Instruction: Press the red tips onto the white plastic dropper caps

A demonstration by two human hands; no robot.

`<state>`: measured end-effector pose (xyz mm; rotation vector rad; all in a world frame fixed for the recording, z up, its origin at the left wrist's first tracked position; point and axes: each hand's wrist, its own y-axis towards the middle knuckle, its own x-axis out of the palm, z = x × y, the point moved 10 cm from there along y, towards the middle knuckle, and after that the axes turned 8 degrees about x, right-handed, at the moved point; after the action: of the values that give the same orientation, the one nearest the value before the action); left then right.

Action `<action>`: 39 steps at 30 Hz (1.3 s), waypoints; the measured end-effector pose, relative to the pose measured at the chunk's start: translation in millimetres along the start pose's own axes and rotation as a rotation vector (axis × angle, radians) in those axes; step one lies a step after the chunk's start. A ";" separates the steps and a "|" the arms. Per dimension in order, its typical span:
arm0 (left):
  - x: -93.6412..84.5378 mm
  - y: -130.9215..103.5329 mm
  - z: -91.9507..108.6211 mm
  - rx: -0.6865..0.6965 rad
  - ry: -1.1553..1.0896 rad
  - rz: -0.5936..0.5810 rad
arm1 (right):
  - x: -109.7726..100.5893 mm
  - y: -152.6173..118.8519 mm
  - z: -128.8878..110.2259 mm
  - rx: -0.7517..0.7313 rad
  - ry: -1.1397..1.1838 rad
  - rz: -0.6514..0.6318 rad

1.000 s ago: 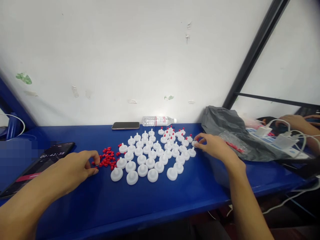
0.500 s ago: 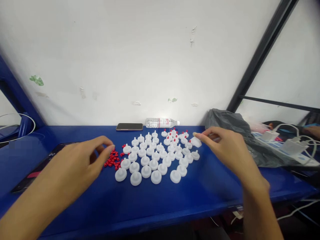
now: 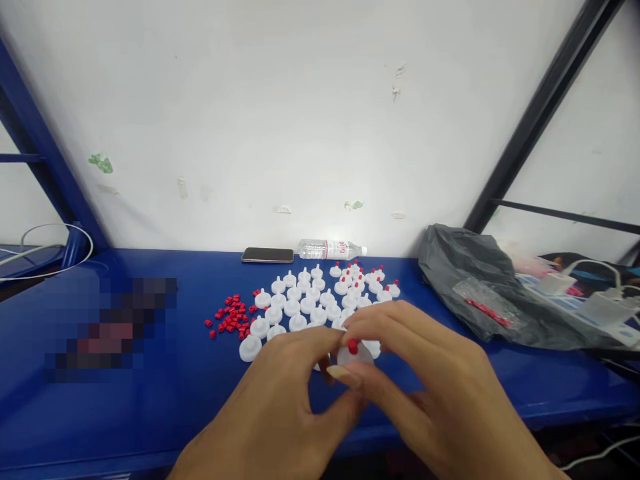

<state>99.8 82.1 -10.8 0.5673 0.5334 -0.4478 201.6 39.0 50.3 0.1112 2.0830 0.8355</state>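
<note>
Close in front of me, my left hand [image 3: 290, 393] and my right hand [image 3: 420, 373] meet around a white nozzle cap [image 3: 357, 356] with a small red tip cap [image 3: 353, 346] on its spout. The right fingers and thumb pinch this piece near the red tip. My left fingertips close on its left side, partly hidden. Behind the hands stand many white nozzle caps [image 3: 298, 323] with bare spouts; several at the far right of the group wear red tips [image 3: 393, 287]. Loose red tip caps [image 3: 231, 316] lie in a heap to the left.
A phone [image 3: 268, 255] and a clear water bottle [image 3: 330, 249] lie along the wall. A dark plastic bag [image 3: 450, 267] with a clear packet of red pieces [image 3: 487, 312] is at the right, beside a power strip [image 3: 585, 307]. A blurred-out dark object [image 3: 110, 330] lies left.
Both hands have come inward and toward me, the left from beside the red heap, the right from the group's right edge. A red-tipped nozzle cap now stands at that edge.
</note>
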 end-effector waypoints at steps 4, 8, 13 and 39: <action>-15.4 3.9 -5.6 -0.040 -0.205 0.083 | 8.5 -4.5 -8.7 -0.095 -0.061 -0.116; -16.5 5.9 -18.3 -0.095 -0.321 0.080 | 24.6 -9.7 -8.8 -0.154 -0.160 -0.212; -4.4 7.6 -25.4 -0.145 -0.433 0.052 | 35.1 -2.7 0.3 -0.129 -0.134 -0.231; -12.3 7.0 3.4 0.238 0.527 0.069 | 36.7 8.3 22.7 -0.068 -0.023 -0.211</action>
<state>95.2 88.3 1.4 0.9395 0.9672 -0.2942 194.0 70.6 20.7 -0.1332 2.0018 0.7707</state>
